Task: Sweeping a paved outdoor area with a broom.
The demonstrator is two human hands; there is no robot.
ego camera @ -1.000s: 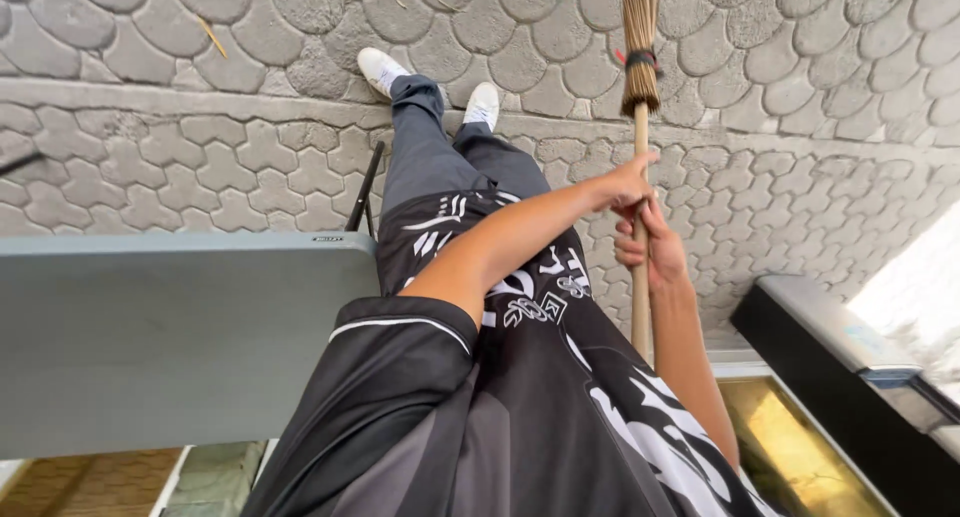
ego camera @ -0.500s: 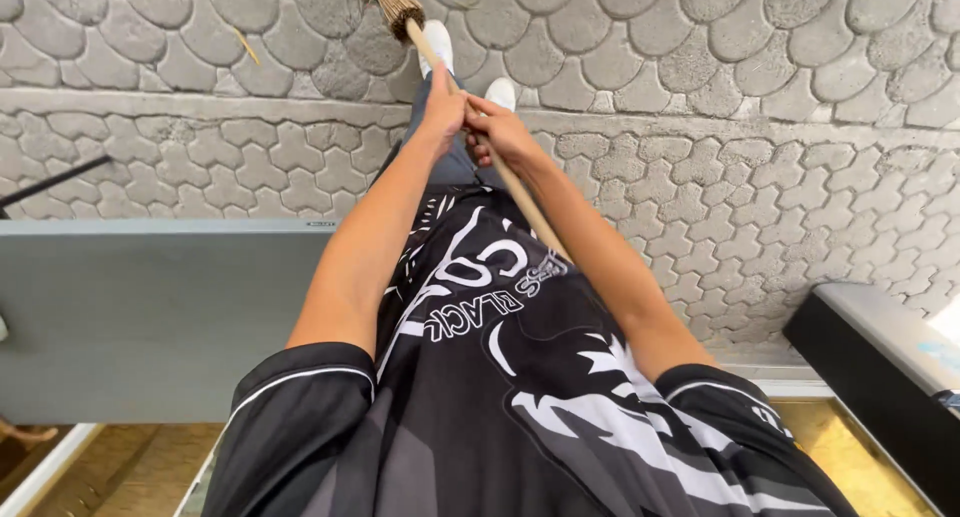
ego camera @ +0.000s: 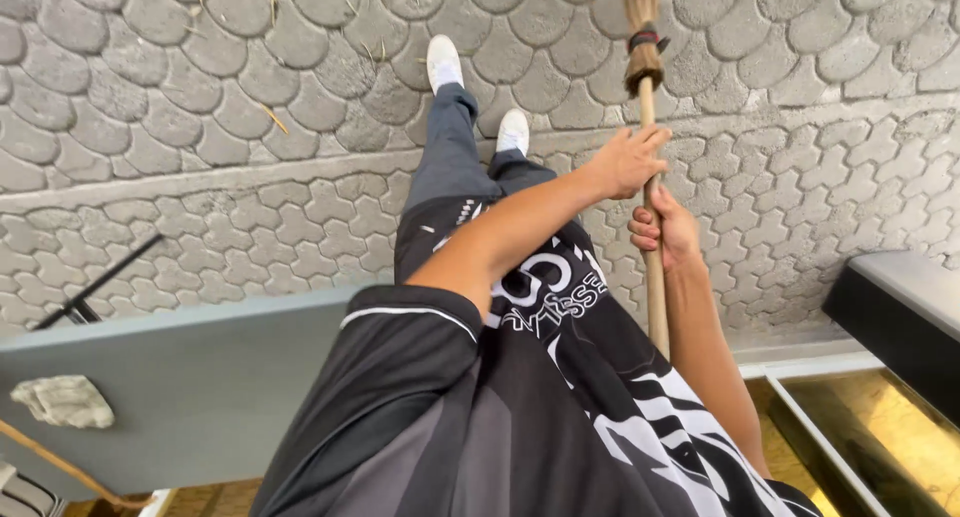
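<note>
Grey paving (ego camera: 150, 107), cobbles shaped like fish scales and interlocking stones, fills the view from above. A person stands on it in white shoes (ego camera: 445, 62), grey trousers and a black-and-white patterned shirt, holding a broom (ego camera: 647, 127) upright at their right side.

The left hand (ego camera: 625, 162) reaches across the body and wraps closed around the wooden handle, high up, just below the dark binding that ties the straw bristles. The right hand (ego camera: 662, 227) grips the handle just beneath it, fingers curled tightly round. The bristle head points away, toward the ground ahead of the shoes; its tip runs out of view.

Sweeping well here likely means keeping both hands close and firm, as they are, and drawing short strokes so the bristles reach into the joints, where stray straws (ego camera: 275, 119) lie.

No packages, labels or signs are visible. At lower left, a grey table (ego camera: 180, 397) bears a crumpled pale cloth (ego camera: 65, 400). At right sits a dark box (ego camera: 890, 307).
</note>
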